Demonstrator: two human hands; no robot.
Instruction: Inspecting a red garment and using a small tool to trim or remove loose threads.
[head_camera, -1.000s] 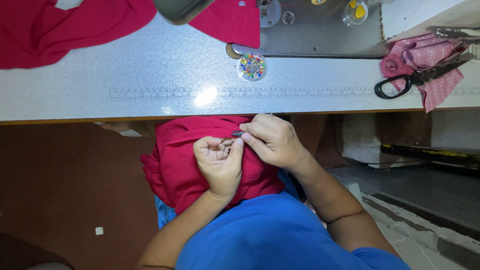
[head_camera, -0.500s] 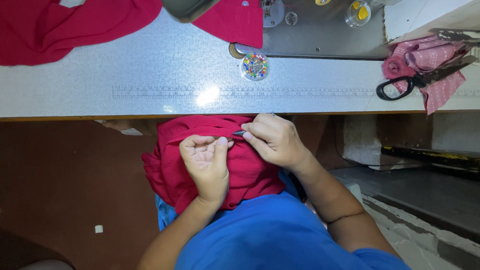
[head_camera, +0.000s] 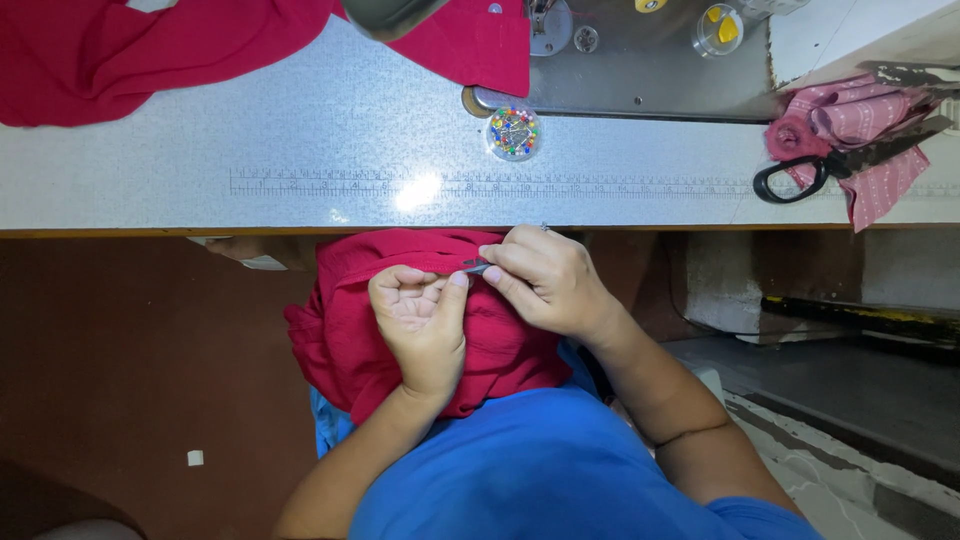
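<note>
A person in a blue top sits at a pale speckled desk (head_camera: 300, 150), seen from above. A bundle of red cloth (head_camera: 400, 330) lies in the lap, just below the desk's front edge. The left hand (head_camera: 420, 315) rests palm up on the cloth, its fingers curled in and pinching a fold. The right hand (head_camera: 545, 280) lies just beside it, touching the cloth, with fingers clenched around a small dark metal tool (head_camera: 476, 266) whose tip shows between the two hands; what kind of tool cannot be told.

On the desk, directly above the hands, stands a small round clear box of coloured pins (head_camera: 513, 133), against the grey base of a sewing machine (head_camera: 640, 70). A printed ruler strip (head_camera: 330, 184) runs along the desk between the pin box and the front edge. More red fabric (head_camera: 150, 50) spreads left of the pin box. Far right of it, black-handled scissors (head_camera: 830, 165) lie on folded pink cloth (head_camera: 870, 120).
</note>
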